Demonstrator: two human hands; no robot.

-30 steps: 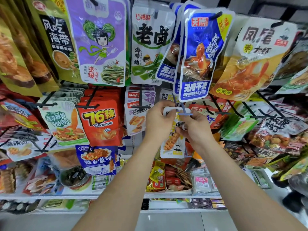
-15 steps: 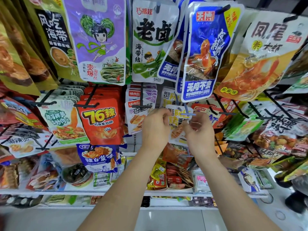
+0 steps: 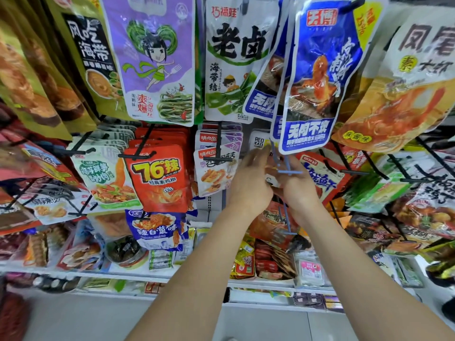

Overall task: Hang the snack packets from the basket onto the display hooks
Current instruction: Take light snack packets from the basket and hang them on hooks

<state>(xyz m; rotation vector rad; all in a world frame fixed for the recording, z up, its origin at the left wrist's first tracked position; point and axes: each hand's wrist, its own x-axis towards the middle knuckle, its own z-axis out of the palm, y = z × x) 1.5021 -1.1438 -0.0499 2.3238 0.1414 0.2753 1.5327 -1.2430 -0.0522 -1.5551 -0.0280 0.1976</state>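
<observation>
Both hands up at blue hook (image 3: 288, 171), middle row. Seemingly threaded on it: white packet (image 3: 259, 142), long axis hanging straight down, just behind and between hands, farther back than hook's tip. Nearer packet's top edge: left hand (image 3: 250, 185), fingers looking straight, touching it. Under hook's tip: right hand (image 3: 299, 193), fingers bent; pinching or not, cannot tell, blurred. Next likely just withdrawing along hook's line, toward body.

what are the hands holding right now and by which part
Cannot tell: the left hand and right hand flank a small white packet at the blue hook, but blur hides any grip.
</observation>
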